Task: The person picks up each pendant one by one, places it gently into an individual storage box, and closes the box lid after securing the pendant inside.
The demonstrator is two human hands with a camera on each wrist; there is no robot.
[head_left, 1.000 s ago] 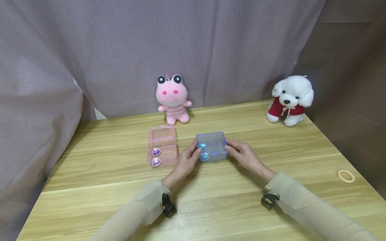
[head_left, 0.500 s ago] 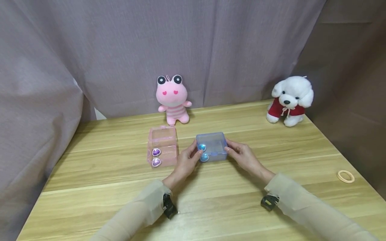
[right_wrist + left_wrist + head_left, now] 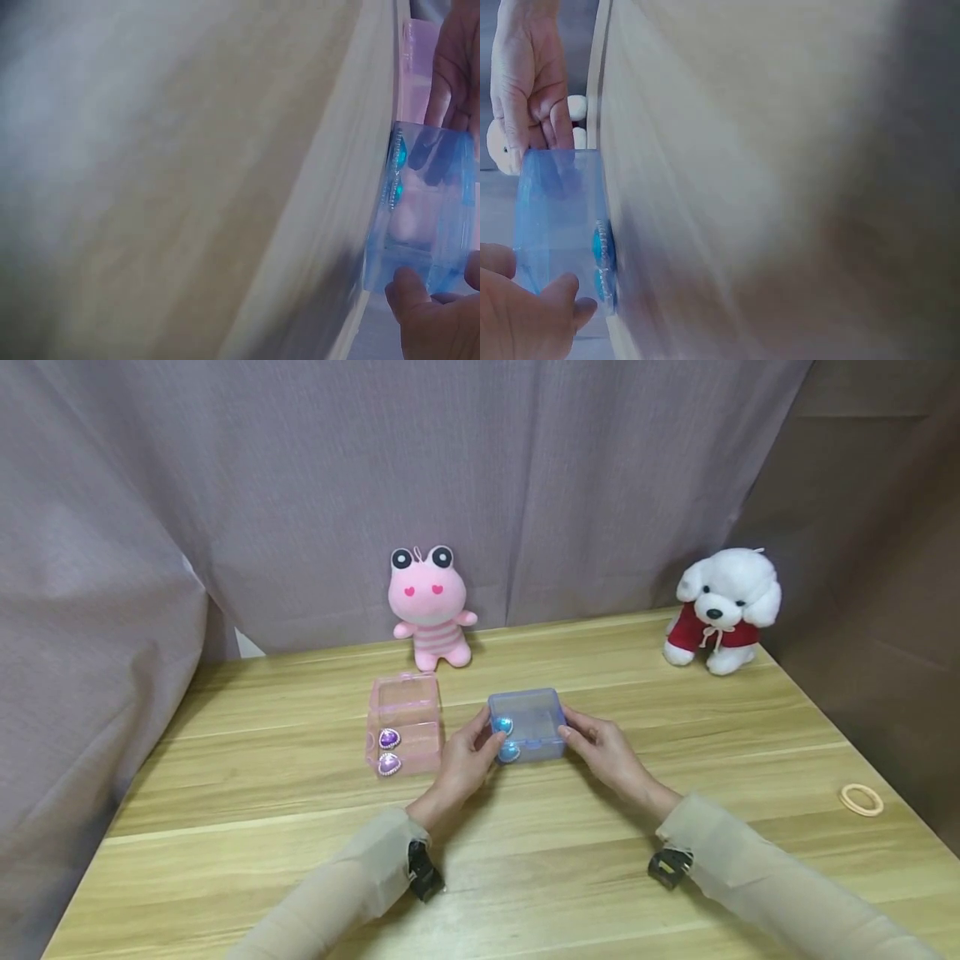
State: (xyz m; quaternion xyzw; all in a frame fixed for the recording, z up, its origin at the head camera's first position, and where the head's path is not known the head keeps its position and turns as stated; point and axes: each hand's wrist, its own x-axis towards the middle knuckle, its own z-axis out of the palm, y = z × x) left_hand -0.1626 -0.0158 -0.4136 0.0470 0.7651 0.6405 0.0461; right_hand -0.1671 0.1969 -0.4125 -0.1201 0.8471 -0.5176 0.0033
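Note:
A clear blue plastic box [image 3: 532,718] with its lid down sits mid-table between my hands. Through its walls show two blue heart-shaped gems [image 3: 509,751] with silvery beaded edges, both toward its left end. My left hand [image 3: 467,762] grips the left end, thumb at the front left corner. At the opposite end my right hand [image 3: 603,747] holds the box between thumb and fingers. Both wrist views show the blue box [image 3: 562,202] spanning from one hand to the other. To the left lies a pink clear box [image 3: 420,747], lid folded back, with two purple heart gems [image 3: 389,739] inside.
Behind the boxes a pink frog-eyed plush [image 3: 427,602] leans by the curtain [image 3: 315,485]. A white plush dog [image 3: 723,602] in a red top sits at the back right. Pale rings [image 3: 860,800] lie near the right edge of the wooden table [image 3: 540,877].
Almost nothing differs: both hands keep their hold on the blue box, which stays in place. The wrists have shifted very slightly.

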